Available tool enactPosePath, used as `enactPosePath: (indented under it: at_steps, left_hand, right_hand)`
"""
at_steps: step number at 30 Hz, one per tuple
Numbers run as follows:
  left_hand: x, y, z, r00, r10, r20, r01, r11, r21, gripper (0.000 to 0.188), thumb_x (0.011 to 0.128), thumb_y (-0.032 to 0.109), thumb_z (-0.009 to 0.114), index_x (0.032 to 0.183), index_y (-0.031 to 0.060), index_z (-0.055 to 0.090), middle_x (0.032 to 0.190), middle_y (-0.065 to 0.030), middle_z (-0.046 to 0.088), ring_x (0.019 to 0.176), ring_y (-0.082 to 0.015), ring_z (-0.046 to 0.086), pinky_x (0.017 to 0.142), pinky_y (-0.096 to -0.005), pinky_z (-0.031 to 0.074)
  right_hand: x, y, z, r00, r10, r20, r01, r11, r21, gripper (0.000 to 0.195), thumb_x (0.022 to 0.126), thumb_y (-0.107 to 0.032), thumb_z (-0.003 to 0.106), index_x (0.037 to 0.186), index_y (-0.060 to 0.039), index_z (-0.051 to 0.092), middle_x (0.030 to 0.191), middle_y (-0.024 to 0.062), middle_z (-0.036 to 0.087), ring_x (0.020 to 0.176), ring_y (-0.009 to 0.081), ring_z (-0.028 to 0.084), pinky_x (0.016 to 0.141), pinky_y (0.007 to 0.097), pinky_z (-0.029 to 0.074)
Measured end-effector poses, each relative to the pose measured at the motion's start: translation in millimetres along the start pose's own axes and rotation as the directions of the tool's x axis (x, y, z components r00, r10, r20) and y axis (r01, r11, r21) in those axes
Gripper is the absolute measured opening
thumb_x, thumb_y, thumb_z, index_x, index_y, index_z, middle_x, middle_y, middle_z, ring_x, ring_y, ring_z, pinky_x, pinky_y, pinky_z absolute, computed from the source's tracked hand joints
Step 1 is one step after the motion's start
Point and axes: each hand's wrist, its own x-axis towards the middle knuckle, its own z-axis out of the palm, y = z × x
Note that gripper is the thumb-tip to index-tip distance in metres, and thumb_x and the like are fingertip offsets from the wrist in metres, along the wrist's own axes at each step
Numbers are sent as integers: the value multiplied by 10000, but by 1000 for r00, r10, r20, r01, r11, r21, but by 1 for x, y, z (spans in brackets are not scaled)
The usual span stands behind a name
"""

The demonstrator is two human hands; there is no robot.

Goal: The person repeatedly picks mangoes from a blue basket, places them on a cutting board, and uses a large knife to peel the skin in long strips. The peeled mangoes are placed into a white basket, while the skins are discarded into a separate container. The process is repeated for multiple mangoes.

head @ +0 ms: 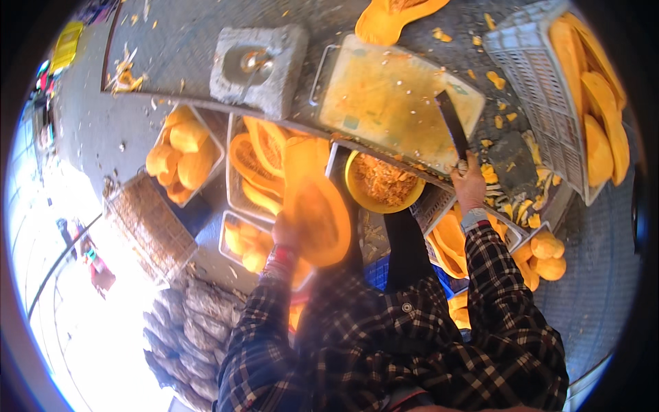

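My left hand grips a long orange squash half by its lower left edge, its cut face turned up. The squash is blurred and hangs over the crates to the left of my legs. In my right hand is the handle of a knife with a dark, broad blade. That blade lies over the right part of a stained cutting board. Below the board's near edge, between my hands, sits a yellow bowl of stringy squash pulp and seeds.
A stone block with a hollow stands left of the board. Another squash piece lies beyond it. Crates of squash surround me, including a grey one at right. Left are a crate of pale bits and stacked sacks.
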Motion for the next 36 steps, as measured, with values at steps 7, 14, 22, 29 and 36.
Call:
enactPosePath:
  at_steps: [7,14,22,29,36]
  left_hand:
    - [-32,-153,-77,921,-237,-310,155,951,-268,359,825,-131,682,1172,-39,693,1047,-145,761,792,-277,739,650,-396,619]
    - [33,-167,-153,931,-285,-228,322,936,145,666,840,131,826,1453,4,600,1114,-162,757,919,-256,730,791,-399,604]
    - [85,-180,-99,964,-266,-18,253,891,376,624,819,249,837,1377,20,678,1112,-161,763,1009,-248,721,878,-383,583]
    - [28,-246,-58,916,-298,268,267,953,145,572,891,259,768,1415,54,663,1173,-130,774,1059,-256,727,925,-369,577]
    - [-36,-239,-46,765,-504,401,544,839,16,592,848,226,782,1381,-4,668,1189,-147,756,1044,-233,734,905,-366,592]
  right_hand:
    - [-14,5,39,994,71,89,-64,995,-78,793,896,-137,734,1620,-112,411,1475,264,543,1319,463,555,1058,518,509]
    - [-23,-14,55,975,-216,59,222,964,-149,783,899,-83,714,1608,-16,389,1563,283,485,1473,484,430,1208,490,403]
    - [83,-135,66,998,-31,-62,57,879,474,716,963,-308,763,1519,51,491,1422,289,627,1280,377,648,1059,452,521]
    - [269,-225,70,977,187,100,-190,560,807,741,931,-443,797,1404,84,578,1203,206,728,1065,290,724,911,377,577]
    - [331,-254,85,998,39,-56,54,61,997,541,993,-389,735,1325,33,662,1253,100,716,1089,210,700,943,385,582]
